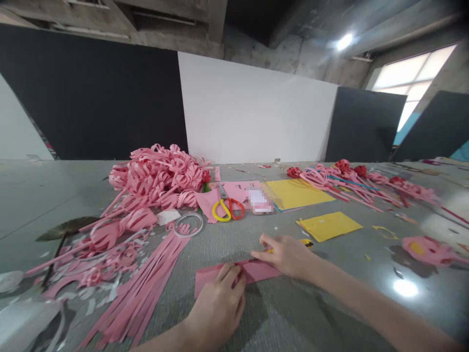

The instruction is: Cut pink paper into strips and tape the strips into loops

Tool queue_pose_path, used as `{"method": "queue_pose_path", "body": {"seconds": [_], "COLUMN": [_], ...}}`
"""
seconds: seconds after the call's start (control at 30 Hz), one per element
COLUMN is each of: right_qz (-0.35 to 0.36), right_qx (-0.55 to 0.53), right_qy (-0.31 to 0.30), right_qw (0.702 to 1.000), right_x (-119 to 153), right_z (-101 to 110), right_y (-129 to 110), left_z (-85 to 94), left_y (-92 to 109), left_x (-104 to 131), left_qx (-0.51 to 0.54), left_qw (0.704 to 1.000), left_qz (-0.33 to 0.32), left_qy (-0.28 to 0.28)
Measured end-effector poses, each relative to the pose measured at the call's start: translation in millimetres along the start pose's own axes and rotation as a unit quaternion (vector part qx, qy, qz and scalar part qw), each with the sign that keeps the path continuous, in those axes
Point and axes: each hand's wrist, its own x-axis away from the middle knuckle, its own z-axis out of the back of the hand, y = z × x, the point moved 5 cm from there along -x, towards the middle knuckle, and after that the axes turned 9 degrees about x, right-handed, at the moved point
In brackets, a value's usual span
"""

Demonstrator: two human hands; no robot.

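Observation:
A folded strip of pink paper [258, 272] lies on the grey table in front of me. My left hand [220, 305] is closed on its left part, with bent fingers pressing on the upper edge. Over the right end is my right hand [287, 255], its thumb and forefinger stretched past the paper's edge. A yellow-and-black tool [307, 242], which looks like a utility knife, shows at both sides of that hand and seems gripped in it; most of it is hidden. Left of my left hand, a bundle of cut pink paper strips [146, 288] fans toward me.
Ahead lie scissors [229, 210] with yellow and red handles, a phone [259, 200], yellow sheets [300, 193] and a yellow paper stack [330, 226]. A tape roll [188, 225] sits by the strips. Pink curled paper [157, 173] is piled at left, paper flowers [344, 176] at right.

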Motion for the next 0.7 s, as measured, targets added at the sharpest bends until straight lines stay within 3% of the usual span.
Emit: {"method": "queue_pose_path", "body": {"seconds": [0.7], "right_qz": [-0.006], "right_qx": [-0.040], "right_qy": [0.000], "right_qw": [0.999], "right_x": [1.8], "right_z": [-4.1], "right_y": [5.7], "left_z": [-3.2], "left_y": [-4.0], "left_x": [0.0], "left_qx": [-0.004], "left_qw": [1.000], "left_qz": [-0.027], "left_qy": [-0.001]}}
